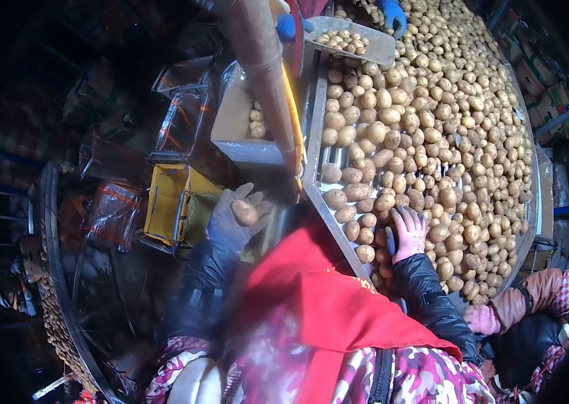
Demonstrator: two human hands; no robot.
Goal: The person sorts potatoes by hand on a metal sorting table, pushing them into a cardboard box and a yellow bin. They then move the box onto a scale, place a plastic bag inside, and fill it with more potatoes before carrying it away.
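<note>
My left hand point(238, 217), in a grey-palmed glove, is turned palm up beside the sorting table. A single potato point(244, 212) rests in it, the fingers stretched out around it. On the table, my right hand point(408, 234), in a pink and grey glove, lies over the potatoes point(446, 195) near the left edge. Its fingers are extended and touch the potatoes; what is beneath the palm is hidden. A yellow-lined crate point(163, 202) stands just left of my left hand.
A metal rim point(333, 232) borders the table. Beyond it stand a cardboard box point(234, 118) with a few potatoes and a slanting post point(257, 67). Another person's blue gloves point(393, 17) are by a scoop point(380, 48) of potatoes; a co-worker's pink glove point(482, 319) is at right.
</note>
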